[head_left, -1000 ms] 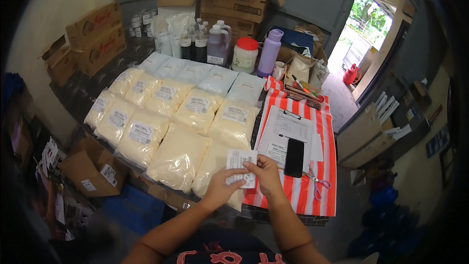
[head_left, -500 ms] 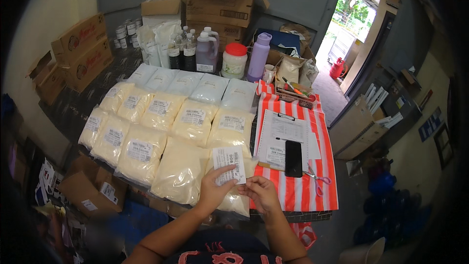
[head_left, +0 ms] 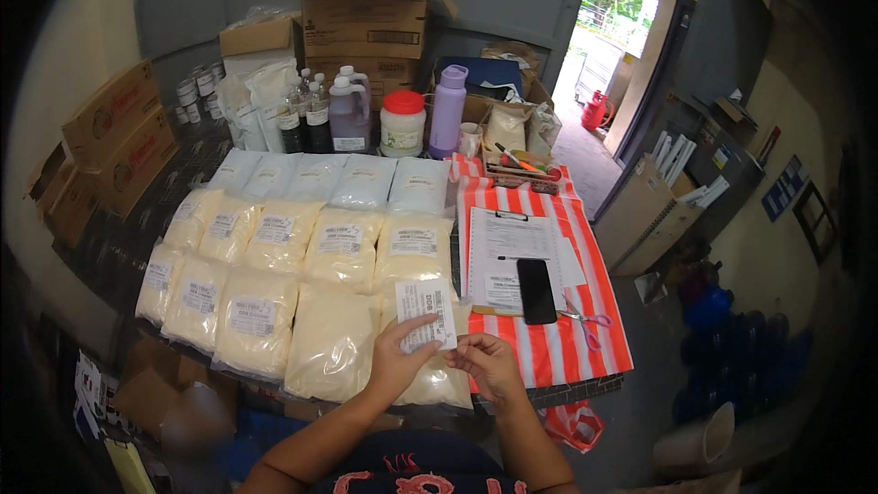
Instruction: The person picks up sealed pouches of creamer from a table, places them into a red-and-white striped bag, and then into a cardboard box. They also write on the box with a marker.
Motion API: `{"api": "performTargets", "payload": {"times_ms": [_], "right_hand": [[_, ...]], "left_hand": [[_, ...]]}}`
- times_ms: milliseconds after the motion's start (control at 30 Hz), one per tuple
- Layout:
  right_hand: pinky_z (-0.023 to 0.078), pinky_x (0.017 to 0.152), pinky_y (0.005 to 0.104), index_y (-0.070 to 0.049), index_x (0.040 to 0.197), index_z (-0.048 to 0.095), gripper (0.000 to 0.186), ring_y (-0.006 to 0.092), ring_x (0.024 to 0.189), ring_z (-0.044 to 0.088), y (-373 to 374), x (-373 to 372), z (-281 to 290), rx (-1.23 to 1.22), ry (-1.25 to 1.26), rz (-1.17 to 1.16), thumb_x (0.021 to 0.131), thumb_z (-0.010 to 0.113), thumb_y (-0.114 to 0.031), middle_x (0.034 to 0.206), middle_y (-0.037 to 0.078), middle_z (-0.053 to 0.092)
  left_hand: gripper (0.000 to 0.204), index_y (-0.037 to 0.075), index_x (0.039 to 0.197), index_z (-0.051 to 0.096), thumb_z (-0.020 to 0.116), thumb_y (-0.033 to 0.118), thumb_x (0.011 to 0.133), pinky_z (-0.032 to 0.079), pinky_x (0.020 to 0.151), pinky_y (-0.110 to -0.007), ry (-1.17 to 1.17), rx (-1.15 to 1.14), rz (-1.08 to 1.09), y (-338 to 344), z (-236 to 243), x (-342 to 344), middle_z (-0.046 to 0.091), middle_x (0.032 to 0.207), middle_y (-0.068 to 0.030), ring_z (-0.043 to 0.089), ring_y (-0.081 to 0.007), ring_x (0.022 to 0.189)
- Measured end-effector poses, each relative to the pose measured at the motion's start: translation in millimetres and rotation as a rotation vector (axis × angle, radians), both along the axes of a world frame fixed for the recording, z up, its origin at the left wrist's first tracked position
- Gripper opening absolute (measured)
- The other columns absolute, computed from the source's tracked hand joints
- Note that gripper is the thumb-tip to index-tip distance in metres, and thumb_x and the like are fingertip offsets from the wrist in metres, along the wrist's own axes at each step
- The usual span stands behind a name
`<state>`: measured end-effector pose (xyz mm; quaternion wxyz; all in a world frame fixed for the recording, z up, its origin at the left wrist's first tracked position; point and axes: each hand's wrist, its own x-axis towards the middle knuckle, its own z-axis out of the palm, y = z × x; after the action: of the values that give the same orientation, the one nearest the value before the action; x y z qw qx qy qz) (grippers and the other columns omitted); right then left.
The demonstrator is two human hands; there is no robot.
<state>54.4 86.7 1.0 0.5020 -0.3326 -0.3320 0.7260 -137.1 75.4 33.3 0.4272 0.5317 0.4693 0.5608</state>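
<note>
My left hand [head_left: 398, 357] grips a white printed label [head_left: 425, 304], thumb and fingers on its lower left side. At the label's lower right corner, the fingertips of my right hand [head_left: 489, 368] are pinched together. Whether a backing layer is between them is too small to make out. Under both hands lies a clear bag of pale yellow powder [head_left: 437, 390], partly hidden. Just left of it is another such bag [head_left: 331, 340] with no label showing. Several more yellow bags [head_left: 251, 316] farther left and behind carry white labels.
Whitish bags [head_left: 366, 183] line up behind the yellow ones. Bottles, a red-lidded jar [head_left: 402, 123] and a purple tumbler [head_left: 448, 110] stand at the back. On a red-striped plastic sheet [head_left: 594, 311] at right lie a clipboard [head_left: 485, 242], a phone [head_left: 537, 291] and scissors [head_left: 585, 318].
The view has shifted to the right, so the table's back items appear farther left and lower. Both hands keep nearly the same grip at the label.
</note>
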Motion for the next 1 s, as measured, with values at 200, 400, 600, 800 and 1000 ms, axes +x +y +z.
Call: {"api": "performTargets", "payload": {"times_ms": [200,400,600,800,1000], "right_hand": [[0.059,0.086,0.039,0.004,0.108,0.068,0.015,0.0248,0.09,0.072,-3,1,1,0.02,-0.011,-0.054,0.094,0.065,0.001,0.101,0.016,0.072],[0.059,0.085,0.0396,0.003,0.107,0.068,0.014,0.0242,0.093,0.071,-2,1,2,0.017,0.01,-0.075,0.095,0.065,0.0,0.102,0.016,0.072],[0.058,0.084,0.039,0.003,0.107,0.068,0.013,0.024,0.094,0.071,0,3,8,-0.01,0.018,-0.058,0.095,0.064,0.0,0.102,0.015,0.071],[0.059,0.083,0.0393,0.004,0.108,0.068,0.014,0.0239,0.095,0.07,5,4,9,0.014,0.011,-0.036,0.095,0.064,0.0,0.102,0.015,0.071],[0.058,0.083,0.0396,0.003,0.109,0.068,0.015,0.0235,0.096,0.07,9,5,7,0.006,0.017,-0.01,0.095,0.065,0.0,0.103,0.015,0.071]], "left_hand": [[0.041,0.003,0.123,0.07,0.075,-0.006,0.083,0.056,0.091,-0.031,-0.072,-0.028,-0.085,7,-1,2,0.064,0.121,-0.0139,0.065,-0.0211,0.112],[0.041,0.003,0.124,0.07,0.074,-0.007,0.084,0.059,0.09,-0.03,-0.11,-0.051,-0.125,12,-1,4,0.061,0.121,-0.0123,0.064,-0.0209,0.112],[0.041,0.003,0.123,0.07,0.074,-0.007,0.084,0.058,0.091,-0.029,-0.119,-0.058,-0.122,16,-4,6,0.061,0.122,-0.0122,0.064,-0.0213,0.112],[0.041,0.004,0.123,0.07,0.076,-0.006,0.083,0.059,0.085,-0.027,-0.078,0.003,-0.081,19,-9,7,0.063,0.12,-0.0108,0.066,-0.0186,0.106],[0.041,0.003,0.122,0.07,0.076,-0.006,0.083,0.056,0.093,-0.031,-0.045,0.043,-0.053,20,-17,6,0.062,0.12,-0.011,0.064,-0.0199,0.111]]}}
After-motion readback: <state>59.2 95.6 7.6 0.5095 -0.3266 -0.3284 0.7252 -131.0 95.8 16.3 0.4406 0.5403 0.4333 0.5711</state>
